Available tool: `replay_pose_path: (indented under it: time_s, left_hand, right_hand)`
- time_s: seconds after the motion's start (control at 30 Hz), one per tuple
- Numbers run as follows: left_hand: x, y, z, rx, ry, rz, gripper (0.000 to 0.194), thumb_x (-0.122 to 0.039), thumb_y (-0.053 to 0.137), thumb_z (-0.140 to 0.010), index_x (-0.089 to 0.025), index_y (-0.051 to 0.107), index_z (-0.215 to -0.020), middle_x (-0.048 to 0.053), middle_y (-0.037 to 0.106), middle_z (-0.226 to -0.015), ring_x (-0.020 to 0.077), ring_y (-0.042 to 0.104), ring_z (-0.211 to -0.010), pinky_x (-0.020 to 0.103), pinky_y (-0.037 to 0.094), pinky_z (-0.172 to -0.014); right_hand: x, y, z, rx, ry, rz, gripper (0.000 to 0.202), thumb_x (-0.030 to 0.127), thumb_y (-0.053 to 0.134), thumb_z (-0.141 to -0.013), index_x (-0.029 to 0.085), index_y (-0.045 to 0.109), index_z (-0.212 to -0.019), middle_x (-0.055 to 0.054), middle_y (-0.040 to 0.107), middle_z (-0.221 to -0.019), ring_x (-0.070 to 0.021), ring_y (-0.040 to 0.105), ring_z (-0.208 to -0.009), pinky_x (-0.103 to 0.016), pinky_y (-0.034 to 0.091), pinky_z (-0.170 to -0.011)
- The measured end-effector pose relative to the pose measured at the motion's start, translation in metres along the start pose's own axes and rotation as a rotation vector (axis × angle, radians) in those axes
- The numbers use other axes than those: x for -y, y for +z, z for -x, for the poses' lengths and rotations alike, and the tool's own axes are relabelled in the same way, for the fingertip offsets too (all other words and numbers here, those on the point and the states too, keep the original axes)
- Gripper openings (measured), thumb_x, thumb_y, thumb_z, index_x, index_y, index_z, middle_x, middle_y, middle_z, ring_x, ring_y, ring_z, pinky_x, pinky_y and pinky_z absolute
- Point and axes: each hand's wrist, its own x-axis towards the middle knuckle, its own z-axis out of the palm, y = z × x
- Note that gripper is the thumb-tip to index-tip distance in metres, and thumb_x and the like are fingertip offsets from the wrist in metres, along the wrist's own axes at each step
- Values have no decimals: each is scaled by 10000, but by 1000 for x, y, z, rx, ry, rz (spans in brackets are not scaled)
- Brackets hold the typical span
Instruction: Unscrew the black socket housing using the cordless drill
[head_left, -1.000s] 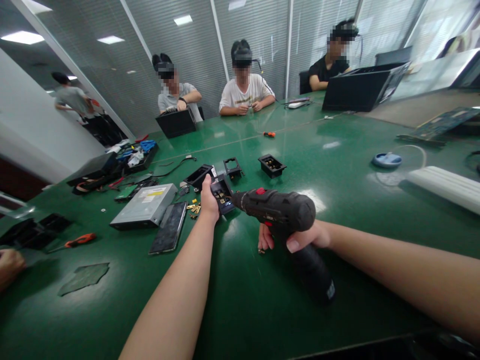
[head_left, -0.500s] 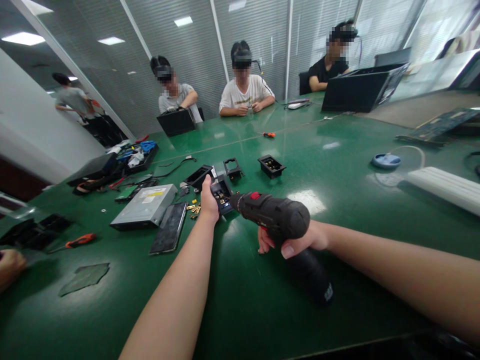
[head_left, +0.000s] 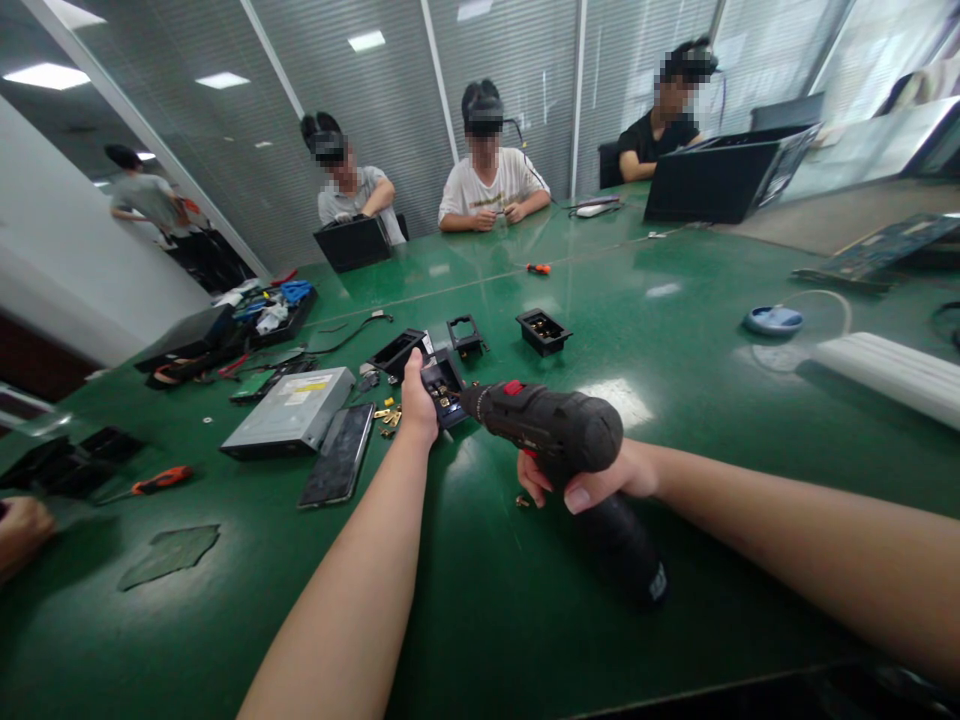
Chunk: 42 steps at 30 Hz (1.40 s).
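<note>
My left hand (head_left: 418,402) grips a black plastic socket box (head_left: 452,410) by its left side, its open face with brass parts turned toward the drill. My right hand (head_left: 577,485) is wrapped round the handle of a black cordless drill (head_left: 551,420) with a red switch on top. The drill's tip points into the box; whether it touches a screw I cannot make out. Small brass pieces (head_left: 388,418) lie just left of my left hand. Behind the held box are a black box (head_left: 401,352), a black frame (head_left: 466,336) and another black box with brass inside (head_left: 543,332).
A silver disc drive (head_left: 289,412) and a dark phone (head_left: 337,455) lie left of my left arm. An orange screwdriver (head_left: 161,481) and a dark flat shard (head_left: 171,556) are farther left. Another person's hand (head_left: 22,535) shows at the left edge. Several people sit across the green table (head_left: 480,610).
The drill and my right hand have shifted very slightly right; a small brass piece below my fingers shows more clearly. The left hand and the box stay almost still.
</note>
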Motion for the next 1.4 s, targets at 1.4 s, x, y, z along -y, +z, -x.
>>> replay_pose_path:
  time_s: [1.4]
  left_hand:
    - [-2,6,3,-17,-6,11,723,-932,821,-922,-221,809,-1046,121,892,-870,400,949,-950,438,776,-779]
  right_hand:
    - [16,-3,8,20,86,63,507,447,1108,-826,180,864,-1181,-30,801,-1006,-233,729,-918,-414,622,-928]
